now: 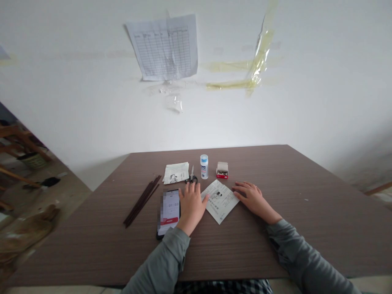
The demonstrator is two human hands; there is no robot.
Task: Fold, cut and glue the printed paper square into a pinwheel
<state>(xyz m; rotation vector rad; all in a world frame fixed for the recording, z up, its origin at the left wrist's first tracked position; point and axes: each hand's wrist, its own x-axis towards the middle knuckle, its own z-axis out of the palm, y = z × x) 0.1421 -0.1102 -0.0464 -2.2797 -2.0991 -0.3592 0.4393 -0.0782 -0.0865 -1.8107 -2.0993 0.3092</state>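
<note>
My left hand lies flat on the brown wood-grain table, its thumb reaching the left corner of a printed paper sheet. My right hand rests at that sheet's right corner, fingers spread. Just above my left fingertips are black-handled scissors. A smartphone showing a timer lies left of my left hand, and dark chopsticks lie beyond it. At the far side stand a small white-and-blue bottle and a small red-and-white box of metal clips, next to a small stack of papers.
A printed grid sheet and strips of yellowed tape cling to the white wall behind the table. Wooden furniture and a woven basket sit on the floor beyond the table's left edge.
</note>
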